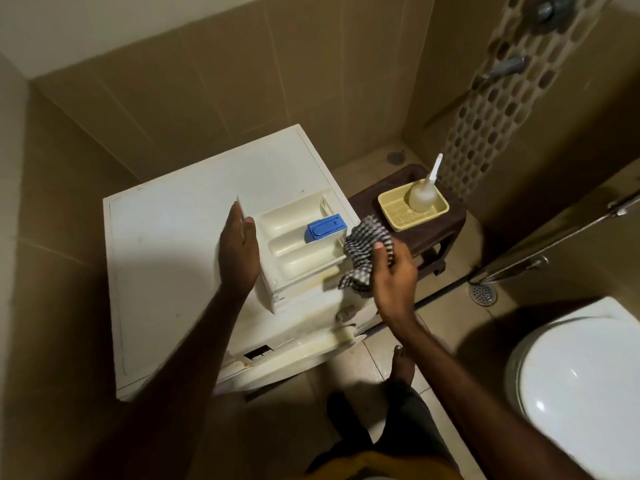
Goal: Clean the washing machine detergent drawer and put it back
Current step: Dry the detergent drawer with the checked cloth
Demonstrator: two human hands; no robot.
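Observation:
The white detergent drawer (298,244) lies on top of the white washing machine (173,244), near its right front corner. A blue insert (325,229) sits in its middle compartment. My left hand (239,251) rests flat against the drawer's front panel at its left end, fingers together and pointing away from me. My right hand (391,275) holds a black-and-white checked cloth (367,251) just off the drawer's right end. The empty drawer slot (258,352) shows dark on the machine's front.
A brown stool (433,233) right of the machine carries a yellow basket (398,216) with a nozzle bottle (422,197). A toilet (575,379) stands at lower right. A floor drain (483,294) and a metal hose lie beyond. My foot (403,365) is on the tiled floor.

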